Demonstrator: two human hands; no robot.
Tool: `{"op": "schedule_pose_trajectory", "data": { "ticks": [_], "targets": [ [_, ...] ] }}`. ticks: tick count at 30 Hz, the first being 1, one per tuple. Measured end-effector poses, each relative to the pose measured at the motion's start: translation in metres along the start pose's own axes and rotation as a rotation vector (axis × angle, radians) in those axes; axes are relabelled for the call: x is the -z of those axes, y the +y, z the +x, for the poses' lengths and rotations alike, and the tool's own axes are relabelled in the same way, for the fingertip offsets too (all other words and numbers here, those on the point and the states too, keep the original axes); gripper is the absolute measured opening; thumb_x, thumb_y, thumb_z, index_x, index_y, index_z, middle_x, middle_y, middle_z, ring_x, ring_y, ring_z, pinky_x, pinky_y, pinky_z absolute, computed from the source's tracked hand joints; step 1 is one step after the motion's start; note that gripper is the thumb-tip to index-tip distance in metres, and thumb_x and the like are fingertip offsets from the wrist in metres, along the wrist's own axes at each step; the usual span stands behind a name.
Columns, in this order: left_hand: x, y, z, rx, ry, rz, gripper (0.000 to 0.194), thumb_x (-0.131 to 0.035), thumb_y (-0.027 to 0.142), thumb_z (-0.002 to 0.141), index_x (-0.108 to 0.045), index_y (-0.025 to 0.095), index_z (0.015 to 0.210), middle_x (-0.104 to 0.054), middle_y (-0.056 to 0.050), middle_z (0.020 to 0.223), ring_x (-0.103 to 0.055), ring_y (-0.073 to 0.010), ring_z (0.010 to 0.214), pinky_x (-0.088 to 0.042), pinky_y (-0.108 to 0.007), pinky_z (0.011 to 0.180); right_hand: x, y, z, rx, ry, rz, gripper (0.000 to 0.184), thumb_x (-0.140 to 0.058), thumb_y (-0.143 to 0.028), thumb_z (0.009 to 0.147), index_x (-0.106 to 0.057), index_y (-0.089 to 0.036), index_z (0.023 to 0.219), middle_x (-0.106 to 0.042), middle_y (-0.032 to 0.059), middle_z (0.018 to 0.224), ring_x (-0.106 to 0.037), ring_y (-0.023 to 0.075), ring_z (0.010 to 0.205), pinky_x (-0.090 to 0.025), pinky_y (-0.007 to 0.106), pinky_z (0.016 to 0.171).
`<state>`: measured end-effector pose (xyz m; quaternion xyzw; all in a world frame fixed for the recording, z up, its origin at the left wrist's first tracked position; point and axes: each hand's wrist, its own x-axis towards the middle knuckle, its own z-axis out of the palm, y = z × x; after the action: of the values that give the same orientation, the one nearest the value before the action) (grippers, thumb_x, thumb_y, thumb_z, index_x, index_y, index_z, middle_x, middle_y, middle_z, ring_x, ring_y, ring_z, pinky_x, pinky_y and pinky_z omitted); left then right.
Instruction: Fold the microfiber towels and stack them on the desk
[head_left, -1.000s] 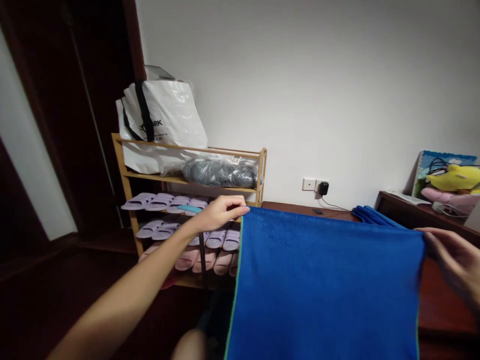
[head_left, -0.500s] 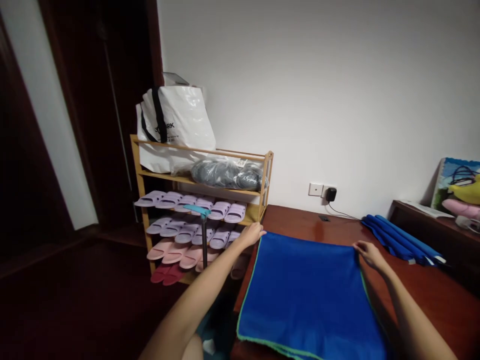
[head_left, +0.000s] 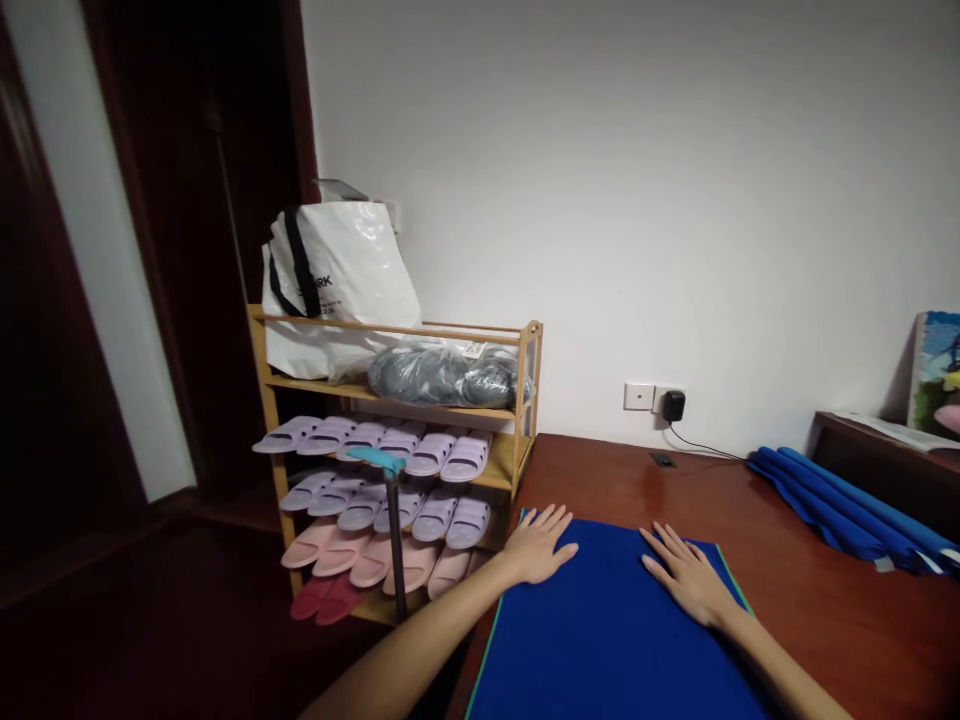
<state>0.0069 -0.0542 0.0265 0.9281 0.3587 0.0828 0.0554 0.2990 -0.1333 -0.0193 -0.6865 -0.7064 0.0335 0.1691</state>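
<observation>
While the cloth is lying spread along the left side of the table, the left hand and the right hand are resting palm-down and flat on its far part, gripping nothing. This is looking like a smoothing step; the next move is likely calling for light, even pressure. A blue bundle is lying farther right.

Pale wall in dim light, wooden rack beside a reddish-brown table, dark floor at left
</observation>
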Motion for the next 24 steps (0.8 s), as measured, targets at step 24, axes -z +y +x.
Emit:
{"op": "schedule_pose_trajectory", "data": {
  "ticks": [24],
  "targets": [
    [0.016,0.057,-0.099,-0.046,-0.078,-0.064,0.068,-0.02,0.058,0.096,-0.015,0.016,0.149,-0.01,-0.008,0.153,-0.007,-0.0229,0.141,-0.01,-0.045,0.114,0.024,-0.053,-0.111,-0.178,-0.094,-0.118,0.075,-0.015,-0.074,0.082,-0.018,-0.033,0.145,-0.003,-0.003,0.151,0.001,0.0186,0.14,-0.012,0.045,0.115]
  ]
}}
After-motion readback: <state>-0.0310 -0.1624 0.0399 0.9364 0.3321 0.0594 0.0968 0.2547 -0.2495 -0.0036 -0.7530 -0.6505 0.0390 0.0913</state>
